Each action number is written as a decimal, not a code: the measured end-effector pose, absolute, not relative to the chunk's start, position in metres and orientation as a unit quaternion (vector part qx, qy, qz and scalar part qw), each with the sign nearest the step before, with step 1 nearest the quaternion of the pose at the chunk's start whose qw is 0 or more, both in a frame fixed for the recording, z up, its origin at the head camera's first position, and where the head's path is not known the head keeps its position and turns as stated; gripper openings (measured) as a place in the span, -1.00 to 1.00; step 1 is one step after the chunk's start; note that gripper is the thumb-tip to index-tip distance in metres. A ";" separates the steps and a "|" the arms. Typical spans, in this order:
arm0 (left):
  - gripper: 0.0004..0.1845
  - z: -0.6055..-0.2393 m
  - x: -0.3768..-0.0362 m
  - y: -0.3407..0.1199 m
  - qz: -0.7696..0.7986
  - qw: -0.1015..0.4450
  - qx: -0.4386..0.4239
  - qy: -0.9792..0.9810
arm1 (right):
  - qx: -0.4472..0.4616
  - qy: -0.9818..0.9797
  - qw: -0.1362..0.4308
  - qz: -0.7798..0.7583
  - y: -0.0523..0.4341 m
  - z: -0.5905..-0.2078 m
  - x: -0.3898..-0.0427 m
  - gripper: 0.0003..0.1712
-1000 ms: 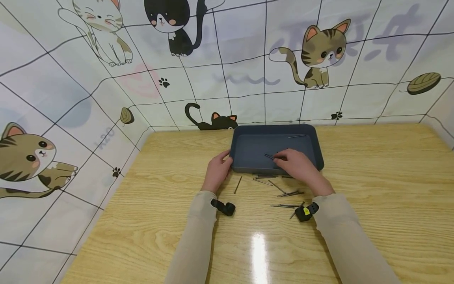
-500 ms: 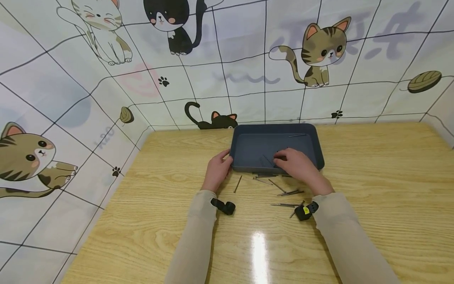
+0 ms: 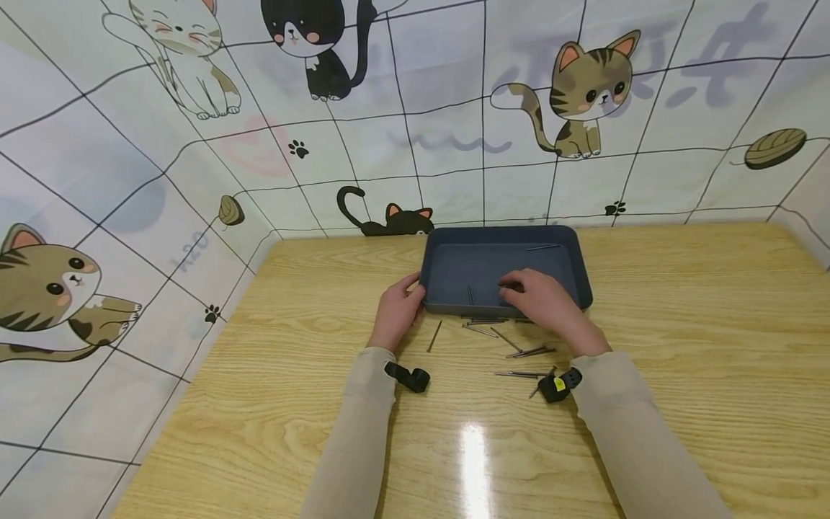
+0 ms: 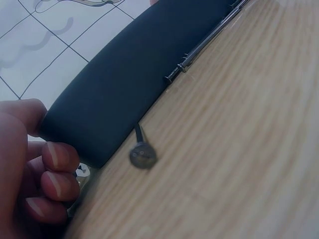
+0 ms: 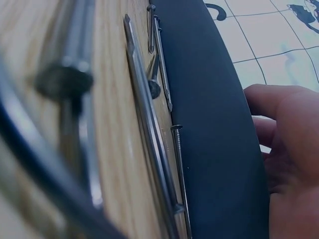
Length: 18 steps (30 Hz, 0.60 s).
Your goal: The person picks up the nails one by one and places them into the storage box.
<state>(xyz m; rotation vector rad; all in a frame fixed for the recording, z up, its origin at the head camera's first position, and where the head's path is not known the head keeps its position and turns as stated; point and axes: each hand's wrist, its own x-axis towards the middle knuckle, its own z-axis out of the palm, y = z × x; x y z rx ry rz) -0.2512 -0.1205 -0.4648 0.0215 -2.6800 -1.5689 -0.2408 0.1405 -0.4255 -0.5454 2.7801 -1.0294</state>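
Observation:
The dark blue tray [image 3: 447,270] stands at the table's far side. My left hand [image 3: 397,308] grips its left end; in the left wrist view the curled fingertips [image 4: 59,186] bear on the tray's outer wall [image 4: 114,84]. Over the tray's front right part hovers my right hand [image 3: 543,299], fingers loosely bent and no nail showing between them. Two thin nails [image 3: 471,294] lie inside the tray, left of that hand, and another nail [image 3: 543,248] lies near its back wall. The right wrist view shows the right hand [image 5: 294,144] past the tray's front wall, its fingertips partly hidden.
Several loose nails [image 3: 507,342] lie on the wooden table [image 3: 292,404] in front of the tray, some beneath the right wrist. A single nail [image 3: 434,336] lies apart near the left hand. A wall sheet printed with cats [image 3: 447,144] rises right behind the tray.
The nails pinched by my right hand have left its fingers, swung round and come to rest in the tray. The right hand has barely moved; the left hand keeps its place.

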 end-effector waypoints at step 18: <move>-0.57 -0.464 -0.251 -0.120 -0.503 0.018 0.016 -0.864 | -0.214 0.908 0.021 -0.359 0.123 -0.409 -0.232 -0.65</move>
